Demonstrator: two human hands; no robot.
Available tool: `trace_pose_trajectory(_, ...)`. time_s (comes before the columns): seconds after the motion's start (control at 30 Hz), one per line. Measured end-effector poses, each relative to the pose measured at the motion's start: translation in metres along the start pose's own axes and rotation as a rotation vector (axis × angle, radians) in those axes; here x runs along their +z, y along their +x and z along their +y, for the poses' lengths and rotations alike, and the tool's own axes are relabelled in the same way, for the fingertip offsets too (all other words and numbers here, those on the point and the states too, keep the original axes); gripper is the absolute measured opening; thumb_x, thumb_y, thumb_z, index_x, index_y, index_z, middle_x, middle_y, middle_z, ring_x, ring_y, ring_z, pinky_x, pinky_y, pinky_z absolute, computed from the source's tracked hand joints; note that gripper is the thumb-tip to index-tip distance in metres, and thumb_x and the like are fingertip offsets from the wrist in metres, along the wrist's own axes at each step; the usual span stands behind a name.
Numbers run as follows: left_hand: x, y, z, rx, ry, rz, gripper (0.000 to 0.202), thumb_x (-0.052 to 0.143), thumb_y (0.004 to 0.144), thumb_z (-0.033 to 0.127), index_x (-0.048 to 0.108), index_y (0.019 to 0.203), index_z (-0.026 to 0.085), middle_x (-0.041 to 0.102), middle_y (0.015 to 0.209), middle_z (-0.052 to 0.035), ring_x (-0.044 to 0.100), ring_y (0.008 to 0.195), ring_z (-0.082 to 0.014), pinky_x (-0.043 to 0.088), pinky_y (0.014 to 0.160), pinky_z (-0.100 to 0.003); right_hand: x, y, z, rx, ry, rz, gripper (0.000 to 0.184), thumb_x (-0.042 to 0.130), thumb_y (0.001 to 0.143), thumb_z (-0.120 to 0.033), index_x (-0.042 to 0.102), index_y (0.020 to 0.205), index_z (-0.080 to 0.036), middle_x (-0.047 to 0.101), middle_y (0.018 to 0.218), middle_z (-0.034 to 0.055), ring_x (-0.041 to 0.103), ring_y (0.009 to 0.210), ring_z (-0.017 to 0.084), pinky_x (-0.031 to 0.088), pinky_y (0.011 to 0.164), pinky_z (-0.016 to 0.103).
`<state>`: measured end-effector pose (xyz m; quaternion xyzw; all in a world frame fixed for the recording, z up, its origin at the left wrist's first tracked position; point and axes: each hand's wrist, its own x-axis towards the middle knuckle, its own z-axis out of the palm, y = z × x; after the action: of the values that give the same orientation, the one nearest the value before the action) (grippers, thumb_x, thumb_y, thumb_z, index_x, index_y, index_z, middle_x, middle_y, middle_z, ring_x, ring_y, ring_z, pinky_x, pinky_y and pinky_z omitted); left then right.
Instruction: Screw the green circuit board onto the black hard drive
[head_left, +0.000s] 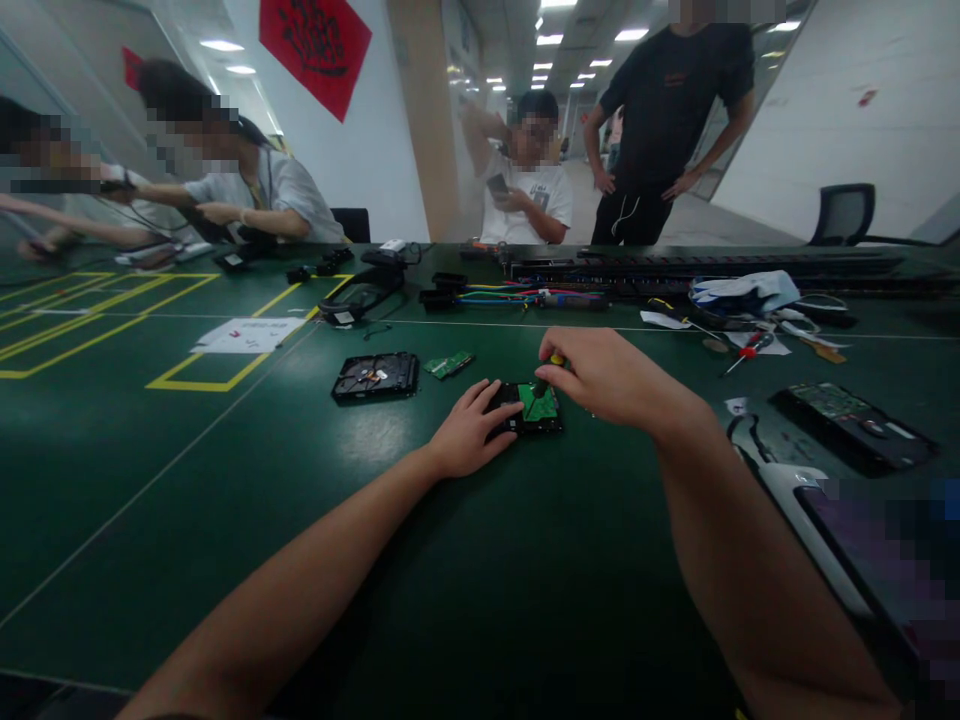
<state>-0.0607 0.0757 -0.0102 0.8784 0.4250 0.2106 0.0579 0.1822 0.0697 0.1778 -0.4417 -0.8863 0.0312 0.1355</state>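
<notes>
A small black hard drive (534, 410) with a green circuit board on top lies on the dark green table (315, 520). My left hand (471, 430) rests on its left side, fingers spread flat and pressing it down. My right hand (600, 375) is closed round a yellow-handled screwdriver (546, 375), whose tip points down onto the green board.
A second black drive (375, 376) and a loose green board (448, 364) lie to the left. Cables, a red screwdriver (750, 350) and another opened drive (855, 425) sit right. A phone lies near my right forearm. Several people sit or stand at the far edge.
</notes>
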Motion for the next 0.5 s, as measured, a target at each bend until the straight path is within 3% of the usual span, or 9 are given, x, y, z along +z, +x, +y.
trace_pose_trajectory(0.17, -0.001, -0.001, 0.0, 0.005, -0.001, -0.002, 0.054, 0.064, 0.104, 0.046, 0.054, 0.157, 0.036, 0.028, 0.176, -0.0075, 0.023, 0.162, -0.0397, 0.033, 0.128, -0.064, -0.001, 0.001, -0.001, 0.105, -0.105, -0.006, 0.024, 0.067, 0.101, -0.044, 0.072, 0.096, -0.021, 0.076, 0.085, 0.007, 0.063, 0.074, 0.023, 0.034, 0.066, 0.033)
trace_pose_trajectory(0.27, -0.001, -0.001, 0.0, 0.009, 0.004, -0.003, 0.055, 0.064, 0.104, 0.046, 0.054, 0.157, 0.035, 0.028, 0.176, -0.0086, 0.023, 0.162, -0.0401, 0.033, 0.128, -0.064, -0.001, 0.002, 0.001, 0.092, -0.119, 0.009, 0.032, 0.064, 0.102, -0.05, 0.071, 0.091, -0.02, 0.074, 0.083, 0.0074, 0.061, 0.071, 0.022, 0.032, 0.064, 0.034)
trace_pose_trajectory(0.37, -0.001, -0.001, 0.0, 0.012, -0.001, 0.002, 0.055, 0.065, 0.104, 0.046, 0.055, 0.157, 0.034, 0.029, 0.176, -0.0088, 0.024, 0.162, -0.0404, 0.034, 0.127, -0.065, 0.002, 0.003, 0.004, 0.027, -0.083, 0.027, 0.029, 0.067, 0.1, -0.045, 0.071, 0.088, -0.019, 0.074, 0.088, 0.0082, 0.062, 0.077, 0.023, 0.037, 0.069, 0.035)
trace_pose_trajectory(0.5, -0.001, 0.0, 0.0, 0.008, -0.002, -0.002, 0.054, 0.064, 0.104, 0.045, 0.055, 0.157, 0.035, 0.028, 0.176, -0.0076, 0.023, 0.162, -0.0397, 0.033, 0.128, -0.065, 0.005, 0.004, 0.01, -0.069, 0.011, 0.035, 0.01, 0.068, 0.097, -0.028, 0.072, 0.1, -0.019, 0.075, 0.1, 0.0086, 0.065, 0.091, 0.023, 0.043, 0.081, 0.035)
